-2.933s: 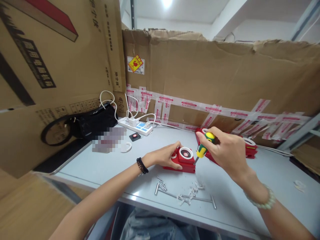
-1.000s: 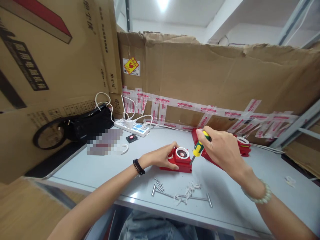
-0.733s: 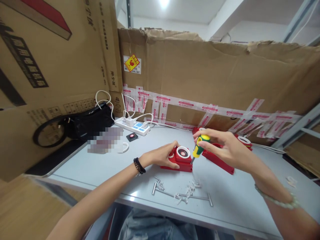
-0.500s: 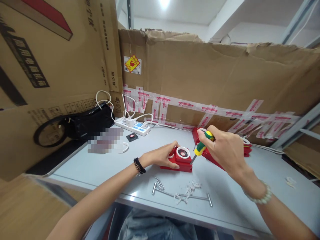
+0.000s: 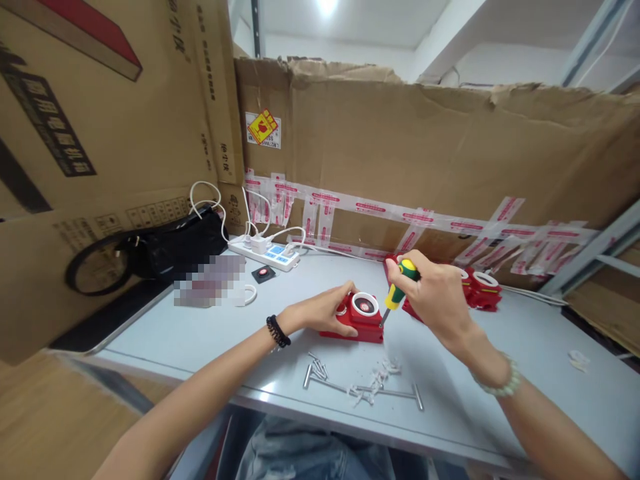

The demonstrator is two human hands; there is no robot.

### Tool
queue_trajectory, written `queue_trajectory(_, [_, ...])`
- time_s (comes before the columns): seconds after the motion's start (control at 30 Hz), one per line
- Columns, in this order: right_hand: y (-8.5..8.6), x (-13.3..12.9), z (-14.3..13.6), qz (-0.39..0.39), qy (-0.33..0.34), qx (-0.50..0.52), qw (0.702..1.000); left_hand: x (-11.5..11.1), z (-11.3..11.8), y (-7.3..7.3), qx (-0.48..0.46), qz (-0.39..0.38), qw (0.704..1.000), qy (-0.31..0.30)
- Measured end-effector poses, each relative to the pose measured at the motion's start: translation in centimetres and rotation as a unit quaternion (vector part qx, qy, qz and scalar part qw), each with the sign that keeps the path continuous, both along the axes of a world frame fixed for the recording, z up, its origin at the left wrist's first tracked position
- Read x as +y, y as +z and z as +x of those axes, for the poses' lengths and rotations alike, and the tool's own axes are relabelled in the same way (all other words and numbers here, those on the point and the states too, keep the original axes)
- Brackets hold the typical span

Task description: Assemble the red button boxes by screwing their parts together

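Observation:
On the grey table sits a red box-shaped block point(image 5: 367, 331) with a white ring around a dark round centre on its top. My left hand point(image 5: 336, 312) grips its left end, thumb on the near side and fingers over the far side. In my right hand point(image 5: 433, 290) is a screwdriver point(image 5: 399, 288) with a green and yellow handle, held tilted. Its tip meets the block at the right end, near the top edge. Whether a screw sits under the tip is too small to tell.
Nearer me lie several screws point(image 5: 319, 367), T-shaped metal rods point(image 5: 395, 393) and white shavings point(image 5: 383, 373). More red blocks point(image 5: 483, 293) stand behind my right hand. A power strip point(image 5: 270, 253), a black bag point(image 5: 180, 247) and cardboard point(image 5: 400, 147) are at the back.
My right hand has shifted slightly left and turned with the screwdriver, whose handle now stands more upright. More of the red blocks behind it shows. My left hand keeps its grip on the block.

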State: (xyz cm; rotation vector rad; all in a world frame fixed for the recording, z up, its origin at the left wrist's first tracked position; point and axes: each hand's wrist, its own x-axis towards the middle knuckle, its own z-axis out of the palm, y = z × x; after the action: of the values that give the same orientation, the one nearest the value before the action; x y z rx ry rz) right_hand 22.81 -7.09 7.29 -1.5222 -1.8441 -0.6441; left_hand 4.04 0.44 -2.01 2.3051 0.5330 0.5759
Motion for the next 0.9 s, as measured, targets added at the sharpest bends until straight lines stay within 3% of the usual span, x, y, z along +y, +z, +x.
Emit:
queue_trajectory(0.07, [-0.7,0.4,-0.4,0.05,-0.064,-0.041,0.996,0.0,0.0,0.0,0.001,0.002,1.0,-0.002])
queue_trajectory(0.13, [-0.6,0.2,-0.4,0.026,-0.059,-0.055,0.996,0.0,0.0,0.0,0.0,0.004,1.0,-0.005])
queue_trajectory(0.23, [1.0,-0.8,0.4,-0.124,0.075,-0.013,0.989,0.1,0.0,-0.2,-0.004,0.005,1.0,-0.002])
queue_trajectory(0.37, [4.0,-2.1,2.5,-0.356,0.258,-0.003,0.898,0.2,0.0,-0.3,-0.007,0.006,1.0,-0.01])
queue_trajectory(0.47, [5.4,-2.2,3.5,-0.419,0.302,-0.032,0.856,0.1,0.0,-0.1,-0.009,0.0,1.0,-0.014])
queue_trajectory(0.53, [5.3,-1.8,3.6,-0.402,0.288,-0.015,0.869,0.0,0.0,0.0,-0.006,-0.005,1.0,-0.012])
queue_trajectory(0.6, [4.5,-1.2,3.1,-0.35,0.253,0.017,0.902,-0.1,-0.1,0.0,-0.003,-0.007,1.0,-0.007])
queue_trajectory(0.73, [1.2,0.4,1.4,-0.14,0.116,0.087,0.98,-0.2,0.0,-0.1,0.001,-0.004,1.0,0.004])
queue_trajectory(0.83, [-0.6,0.8,0.7,0.009,0.015,0.084,0.996,-0.2,0.0,-0.1,0.001,-0.002,1.0,0.009])
queue_trajectory(0.9, [-0.7,0.5,0.7,-0.002,0.02,0.075,0.997,-0.1,0.0,-0.1,0.0,0.0,1.0,0.008])
